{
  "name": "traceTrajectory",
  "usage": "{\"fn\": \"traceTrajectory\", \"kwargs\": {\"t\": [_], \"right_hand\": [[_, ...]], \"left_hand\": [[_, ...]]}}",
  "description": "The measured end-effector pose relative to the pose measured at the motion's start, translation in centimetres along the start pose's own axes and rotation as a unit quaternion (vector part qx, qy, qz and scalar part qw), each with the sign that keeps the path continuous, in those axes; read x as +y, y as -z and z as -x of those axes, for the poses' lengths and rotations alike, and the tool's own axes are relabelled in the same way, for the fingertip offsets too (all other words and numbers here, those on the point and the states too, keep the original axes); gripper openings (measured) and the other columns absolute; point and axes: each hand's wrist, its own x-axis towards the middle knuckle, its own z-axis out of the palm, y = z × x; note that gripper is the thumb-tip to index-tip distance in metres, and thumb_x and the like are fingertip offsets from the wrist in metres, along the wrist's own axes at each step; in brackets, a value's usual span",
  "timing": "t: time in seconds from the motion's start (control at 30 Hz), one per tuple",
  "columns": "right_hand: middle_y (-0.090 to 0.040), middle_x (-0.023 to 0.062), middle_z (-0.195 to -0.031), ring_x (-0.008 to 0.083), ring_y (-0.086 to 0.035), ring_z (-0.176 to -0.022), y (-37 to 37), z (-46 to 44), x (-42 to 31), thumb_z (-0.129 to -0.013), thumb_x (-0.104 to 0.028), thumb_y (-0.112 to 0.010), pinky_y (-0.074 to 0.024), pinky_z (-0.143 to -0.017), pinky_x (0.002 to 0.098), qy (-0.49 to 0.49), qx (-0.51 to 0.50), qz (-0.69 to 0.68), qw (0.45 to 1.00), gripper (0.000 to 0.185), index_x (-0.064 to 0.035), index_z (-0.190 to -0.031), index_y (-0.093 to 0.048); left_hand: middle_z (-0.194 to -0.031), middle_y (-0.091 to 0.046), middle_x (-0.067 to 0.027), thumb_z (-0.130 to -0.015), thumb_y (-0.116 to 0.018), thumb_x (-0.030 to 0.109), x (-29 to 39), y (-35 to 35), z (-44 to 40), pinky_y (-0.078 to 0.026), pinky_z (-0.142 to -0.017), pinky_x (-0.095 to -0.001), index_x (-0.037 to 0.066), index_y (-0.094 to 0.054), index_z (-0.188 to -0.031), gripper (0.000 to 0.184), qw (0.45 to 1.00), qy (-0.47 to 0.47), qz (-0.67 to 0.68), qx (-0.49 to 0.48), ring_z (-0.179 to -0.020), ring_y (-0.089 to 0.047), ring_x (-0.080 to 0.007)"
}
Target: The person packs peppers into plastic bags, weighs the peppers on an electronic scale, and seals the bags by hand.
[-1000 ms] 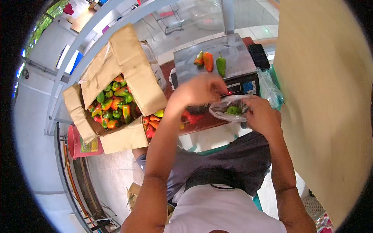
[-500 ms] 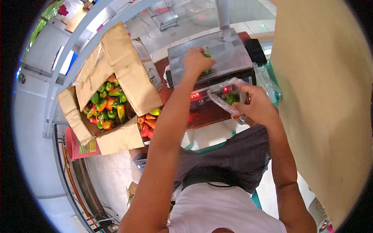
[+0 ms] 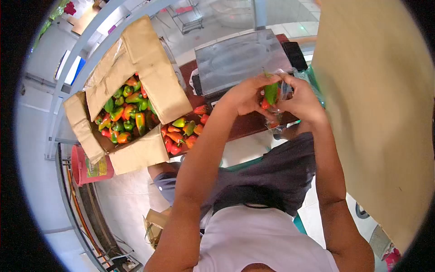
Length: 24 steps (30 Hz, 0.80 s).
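Both of my hands are together in front of the digital scale (image 3: 242,59). My left hand (image 3: 244,94) is closed on a green pepper (image 3: 271,93) at the mouth of a clear plastic bag (image 3: 286,89). Red peppers (image 3: 265,103) show just below the green one, apparently in the bag. My right hand (image 3: 302,100) grips the bag from the right side, fingers curled round its edge. The scale's flat metal plate lies just beyond my hands, while my forearms and hands cover most of its display.
An open cardboard box (image 3: 161,102) of red, orange and green peppers stands at left. Loose peppers (image 3: 183,131) lie beside it on the dark red table (image 3: 242,127). A phone (image 3: 295,55) rests right of the scale. A tan panel (image 3: 371,127) borders the right side; a pink bucket (image 3: 86,165) stands lower left.
My left hand has come back from the scale plate to the bag, bringing the green pepper with it. My right hand still holds the bag. More loose peppers beside the box are now visible.
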Motion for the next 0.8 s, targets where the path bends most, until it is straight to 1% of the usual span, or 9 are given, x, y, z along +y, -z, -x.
{"fn": "traceTrajectory", "kwargs": {"t": [0.13, 0.23, 0.27, 0.33, 0.47, 0.63, 0.67, 0.7, 0.8], "right_hand": [[-0.069, 0.0059, -0.098, 0.0112, -0.065, -0.074, 0.4, 0.8, 0.0, -0.075, 0.004, -0.075, -0.0541, -0.065, 0.0275, 0.020, 0.026, 0.015, 0.999, 0.068, 0.0033, -0.139, -0.052], [-0.071, 0.0064, -0.092, 0.0133, -0.069, -0.076, 1.0, 1.5, -1.0, -0.075, 0.002, -0.072, -0.0549, -0.065, 0.0299, 0.008, 0.048, 0.006, 0.999, 0.061, 0.0046, -0.134, -0.056], [-0.071, 0.0069, -0.093, 0.0134, -0.069, -0.076, 1.2, 1.8, -1.7, -0.076, 0.002, -0.072, -0.0548, -0.065, 0.0299, -0.017, 0.048, -0.014, 0.999, 0.063, 0.0033, -0.136, -0.055], [-0.071, 0.0075, -0.095, 0.0135, -0.069, -0.078, 1.5, 2.3, -2.9, -0.077, 0.003, -0.073, -0.0542, -0.065, 0.0288, -0.031, 0.057, -0.037, 0.997, 0.067, 0.0006, -0.141, -0.053], [-0.073, 0.0067, -0.100, 0.0124, -0.069, -0.083, 2.4, 3.4, -4.1, -0.076, 0.000, -0.080, -0.0523, -0.067, 0.0253, 0.078, 0.054, -0.060, 0.994, 0.072, -0.0028, -0.142, -0.053], [-0.075, 0.0097, -0.092, 0.0141, -0.070, -0.083, 2.4, 3.5, -4.5, -0.077, -0.001, -0.081, -0.0520, -0.070, 0.0267, 0.212, 0.122, 0.150, 0.958, 0.021, -0.0040, -0.097, -0.078], [-0.074, 0.0110, -0.085, 0.0164, -0.071, -0.079, 1.9, 3.8, -4.5, -0.078, 0.000, -0.079, -0.0527, -0.070, 0.0276, 0.213, 0.135, 0.120, 0.960, 0.008, -0.0039, -0.085, -0.078], [-0.074, 0.0105, -0.085, 0.0161, -0.070, -0.078, 1.0, 4.0, -5.6, -0.078, -0.001, -0.080, -0.0527, -0.070, 0.0275, 0.226, 0.134, 0.119, 0.958, 0.009, -0.0038, -0.086, -0.077], [-0.074, 0.0087, -0.084, 0.0139, -0.069, -0.073, -2.2, 4.7, -8.6, -0.076, -0.003, -0.083, -0.0528, -0.067, 0.0272, 0.262, 0.136, 0.116, 0.948, 0.017, -0.0037, -0.092, -0.076]], "left_hand": [[-0.118, -0.063, -0.0110, -0.094, -0.065, 0.038, 2.5, -1.9, 0.7, -0.060, -0.070, -0.0520, 0.007, -0.047, -0.139, 0.058, 0.960, 0.065, -0.256, 0.090, -0.099, -0.065, -0.0288], [-0.112, -0.067, -0.0131, -0.092, -0.067, 0.027, 4.0, -3.1, 3.0, -0.059, -0.071, -0.0441, 0.007, -0.058, -0.129, 0.043, 0.915, 0.008, -0.402, 0.042, -0.095, -0.067, -0.0278], [-0.108, -0.067, -0.0141, -0.090, -0.067, 0.023, 3.3, -2.3, 3.2, -0.058, -0.072, -0.0425, 0.007, -0.061, -0.123, 0.037, 0.834, -0.075, -0.545, 0.049, -0.093, -0.067, -0.0289], [-0.100, -0.069, -0.0159, -0.087, -0.067, 0.014, 2.1, -1.4, 4.0, -0.056, -0.073, -0.0393, 0.006, -0.067, -0.110, 0.025, 0.589, -0.230, -0.772, 0.059, -0.089, -0.067, -0.0312], [-0.089, -0.066, -0.0171, -0.081, -0.066, 0.006, 4.2, -2.7, 7.2, -0.052, -0.073, -0.0408, 0.004, -0.070, -0.095, 0.015, 0.647, -0.337, -0.678, 0.091, -0.084, -0.065, -0.0366], [-0.083, -0.065, -0.0147, -0.079, -0.066, 0.003, 4.1, -0.9, 9.5, -0.051, -0.071, -0.0400, 0.002, -0.069, -0.098, 0.020, 0.640, -0.369, -0.667, 0.099, -0.078, -0.066, -0.0322], [-0.082, -0.065, -0.0140, -0.078, -0.068, 0.003, 3.5, -1.5, 10.0, -0.051, -0.071, -0.0396, 0.002, -0.070, -0.099, 0.022, 0.665, -0.372, -0.625, 0.171, -0.078, -0.066, -0.0300], [-0.082, -0.065, -0.0134, -0.078, -0.069, 0.003, 2.9, -3.5, 10.7, -0.051, -0.071, -0.0391, 0.001, -0.070, -0.101, 0.023, 0.685, -0.373, -0.578, 0.240, -0.077, -0.066, -0.0278], [-0.080, -0.064, -0.0136, -0.078, -0.075, 0.011, 0.6, -2.7, 9.1, -0.049, -0.069, -0.0397, 0.003, -0.072, -0.097, 0.022, 0.756, -0.374, -0.509, 0.175, -0.075, -0.064, -0.0273]]}}
